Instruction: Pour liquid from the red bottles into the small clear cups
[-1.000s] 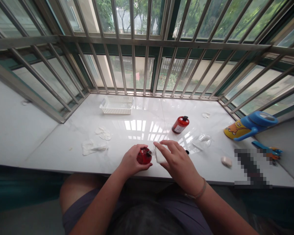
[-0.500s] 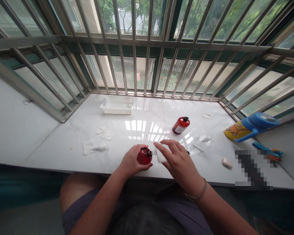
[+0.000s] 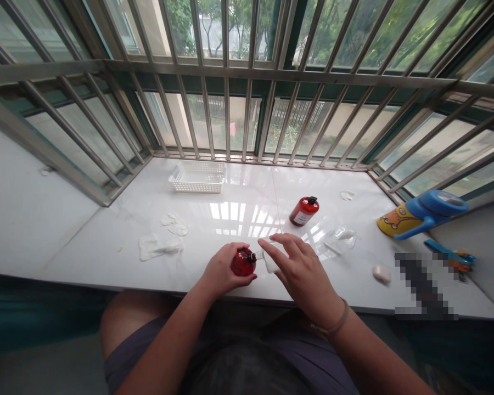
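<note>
My left hand point(image 3: 225, 270) is wrapped round a red bottle point(image 3: 242, 263) with a dark neck, near the front edge of the white counter point(image 3: 94, 258). My right hand point(image 3: 298, 263) grips a small clear bottle point(image 3: 270, 262), tipped on its side. The clear bottle's threaded neck meets the mouth of the red bottle. My right fingers and palm hide much of the clear bottle. Just beyond my right hand stands another red bottle point(image 3: 304, 211) with a black cap and a white label.
A white plastic basket point(image 3: 197, 178) sits by the barred window. Crumpled white tissues point(image 3: 150, 247) lie at left. To the right are a clear plastic bag point(image 3: 341, 240), a pinkish lump point(image 3: 381, 274), a blue and yellow watering can point(image 3: 420, 213) and blue-orange pliers point(image 3: 461, 258).
Both hands stay almost in place. The body of the clear bottle looks clearer and less white than before; the rest of the counter is unchanged.
</note>
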Motion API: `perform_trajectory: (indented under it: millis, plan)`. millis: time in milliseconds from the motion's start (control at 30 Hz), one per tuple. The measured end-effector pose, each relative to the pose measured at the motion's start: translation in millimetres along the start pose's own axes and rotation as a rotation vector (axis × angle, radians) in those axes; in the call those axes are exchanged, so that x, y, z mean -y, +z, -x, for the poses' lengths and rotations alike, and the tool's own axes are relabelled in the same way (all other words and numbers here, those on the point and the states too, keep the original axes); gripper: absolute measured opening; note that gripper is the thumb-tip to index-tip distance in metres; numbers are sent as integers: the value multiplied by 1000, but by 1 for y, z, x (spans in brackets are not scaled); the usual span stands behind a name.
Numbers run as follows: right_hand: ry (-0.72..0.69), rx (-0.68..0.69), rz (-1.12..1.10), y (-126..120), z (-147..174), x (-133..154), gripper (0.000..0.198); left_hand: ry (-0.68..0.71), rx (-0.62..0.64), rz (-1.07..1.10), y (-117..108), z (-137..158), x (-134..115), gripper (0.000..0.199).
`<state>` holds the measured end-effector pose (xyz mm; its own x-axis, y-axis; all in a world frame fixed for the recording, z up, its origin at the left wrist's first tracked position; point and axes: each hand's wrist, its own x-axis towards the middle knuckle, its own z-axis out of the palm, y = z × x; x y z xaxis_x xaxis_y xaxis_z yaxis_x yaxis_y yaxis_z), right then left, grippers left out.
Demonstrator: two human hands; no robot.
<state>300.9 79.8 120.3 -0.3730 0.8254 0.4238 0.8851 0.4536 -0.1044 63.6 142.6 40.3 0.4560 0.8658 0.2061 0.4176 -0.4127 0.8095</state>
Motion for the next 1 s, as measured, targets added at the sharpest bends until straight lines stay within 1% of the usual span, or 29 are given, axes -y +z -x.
perform_trajectory:
  millis: [500,1000]
  plan:
    - [-13,7,31,-1,0,-1,69,-11,5,-12,0,-1,-2,69]
    - [-47,-21,68,-3,-1,-1,64,-16,-6,-12,-1,-3,-5,68]
